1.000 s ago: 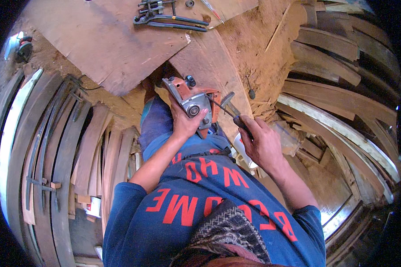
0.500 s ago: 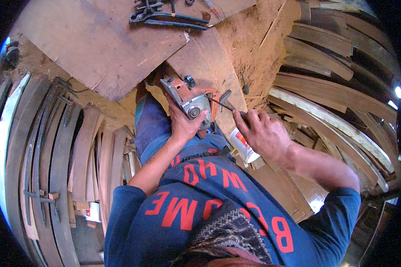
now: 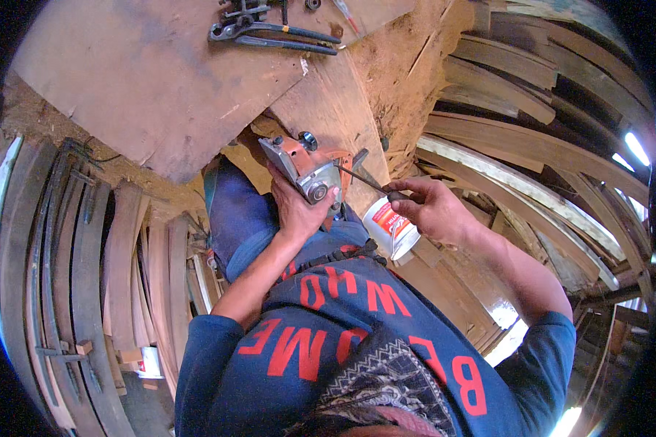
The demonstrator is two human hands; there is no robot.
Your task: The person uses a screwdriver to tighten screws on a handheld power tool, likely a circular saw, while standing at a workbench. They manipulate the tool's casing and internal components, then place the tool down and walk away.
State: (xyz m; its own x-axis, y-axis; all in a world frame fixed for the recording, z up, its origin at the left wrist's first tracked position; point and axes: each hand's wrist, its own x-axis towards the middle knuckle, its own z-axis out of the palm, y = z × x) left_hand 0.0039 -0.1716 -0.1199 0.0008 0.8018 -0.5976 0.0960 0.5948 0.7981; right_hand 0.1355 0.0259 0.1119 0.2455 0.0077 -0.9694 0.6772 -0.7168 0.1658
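An orange and grey electric hand planer rests tilted over my lap, its round black knob towards the far side. My left hand is closed round its near side, thumb beside the round bearing-like part. In my right hand is a screwdriver, gripped by its dark handle with the fingers. Its thin shaft points left, and the tip meets the planer's body near the orange handle. What the tip touches is too small to make out. A grey metal piece lies just beyond the shaft.
A white and red bucket stands below my right hand. On the board ahead lie a long-handled plier-like tool and a red-tipped tool. Sawdust covers the ground; curved wooden planks are stacked on both sides.
My right hand has lowered slightly, and its fingers have shifted on the screwdriver handle, showing more of the bucket. My left hand keeps its hold on the planer. The whole view has shifted a little.
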